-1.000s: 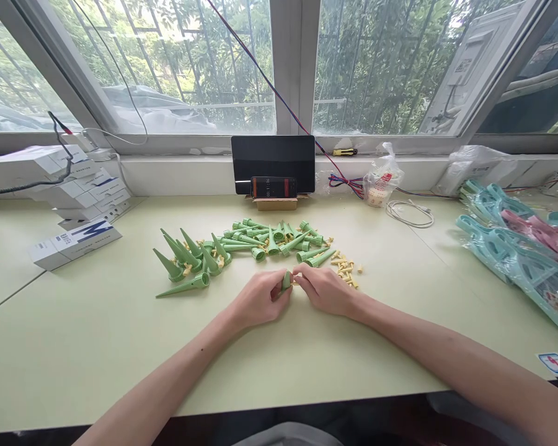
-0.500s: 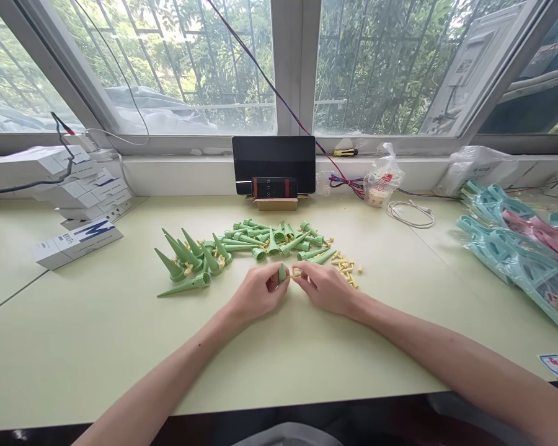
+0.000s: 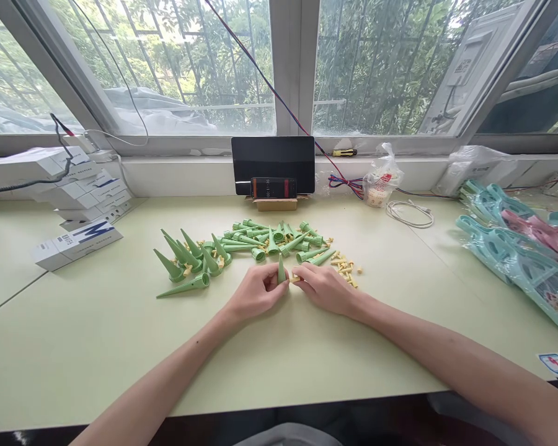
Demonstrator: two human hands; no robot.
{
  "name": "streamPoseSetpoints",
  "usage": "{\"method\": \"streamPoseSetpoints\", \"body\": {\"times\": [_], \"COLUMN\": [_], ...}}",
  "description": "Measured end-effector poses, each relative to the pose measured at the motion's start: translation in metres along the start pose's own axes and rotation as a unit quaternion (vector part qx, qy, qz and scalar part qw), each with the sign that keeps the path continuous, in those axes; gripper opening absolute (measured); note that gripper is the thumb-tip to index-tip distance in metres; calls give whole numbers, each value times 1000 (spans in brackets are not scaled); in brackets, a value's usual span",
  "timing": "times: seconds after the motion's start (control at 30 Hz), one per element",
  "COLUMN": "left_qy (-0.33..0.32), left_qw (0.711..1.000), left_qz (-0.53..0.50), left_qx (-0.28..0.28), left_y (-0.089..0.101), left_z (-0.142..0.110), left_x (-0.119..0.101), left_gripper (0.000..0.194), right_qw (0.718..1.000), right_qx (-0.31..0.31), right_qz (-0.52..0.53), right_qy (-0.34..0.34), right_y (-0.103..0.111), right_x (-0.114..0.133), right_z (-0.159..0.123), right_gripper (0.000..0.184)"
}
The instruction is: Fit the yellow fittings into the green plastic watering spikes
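Between the thumb and fingers of my left hand point(image 3: 256, 292) a green plastic spike point(image 3: 281, 270) stands with its tip up. My right hand point(image 3: 323, 288) is closed beside it, pinching a small yellow peg point(image 3: 294, 279) that points at the spike's side. Whether the peg touches the spike is too small to tell. Beyond my hands lies a pile of loose green spikes point(image 3: 272, 240). More spikes stand upright at the left, with yellow bits at their bases, and one spike point(image 3: 186, 286) lies on its side before them. Loose yellow pegs point(image 3: 346, 267) lie just past my right hand.
A phone point(image 3: 274, 188) leans on a dark tablet point(image 3: 274, 158) at the back of the table point(image 3: 307, 359). White boxes point(image 3: 79, 243) are at the left. Wrapped teal and pink plastic items point(image 3: 516, 248) lie at the right, with a coiled white cable point(image 3: 409, 214) behind.
The spike in my left hand has tilted more upright and shows more of its length. My right fingers have shifted slightly, and the yellow peg lies flatter between them.
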State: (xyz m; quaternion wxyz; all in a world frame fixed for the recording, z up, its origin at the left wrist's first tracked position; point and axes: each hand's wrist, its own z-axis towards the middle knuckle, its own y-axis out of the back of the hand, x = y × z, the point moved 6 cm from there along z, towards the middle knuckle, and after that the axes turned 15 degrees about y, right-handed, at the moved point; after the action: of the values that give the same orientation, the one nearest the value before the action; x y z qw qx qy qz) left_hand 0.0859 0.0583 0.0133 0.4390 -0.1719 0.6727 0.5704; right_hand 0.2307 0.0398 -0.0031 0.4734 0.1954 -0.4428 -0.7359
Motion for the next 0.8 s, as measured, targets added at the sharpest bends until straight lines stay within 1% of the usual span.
{"method": "streamPoseSetpoints", "body": {"times": [0.17, 0.33, 0.5, 0.8], "left_qy": [-8, -8, -8, -18], "left_qw": [1000, 999, 1000, 1000], "left_qz": [23, 35, 27, 23], "left_qx": [-2, -4, 6, 4], "left_y": [-2, -1, -1, -1], "left_z": [-1, -1, -1, -2], "left_x": [0, -1, -3, -4], "left_gripper": [12, 12, 11, 10], "right_qw": [1000, 999, 999, 996], "right_qx": [23, 38, 51, 77], "right_qz": [5, 5, -2, -10], "right_qy": [14, 13, 15, 34], "right_y": [-3, -4, -5, -8], "right_x": [1, 1, 3, 3], "right_z": [0, 1, 2, 0], "right_gripper": [16, 15, 17, 17]}}
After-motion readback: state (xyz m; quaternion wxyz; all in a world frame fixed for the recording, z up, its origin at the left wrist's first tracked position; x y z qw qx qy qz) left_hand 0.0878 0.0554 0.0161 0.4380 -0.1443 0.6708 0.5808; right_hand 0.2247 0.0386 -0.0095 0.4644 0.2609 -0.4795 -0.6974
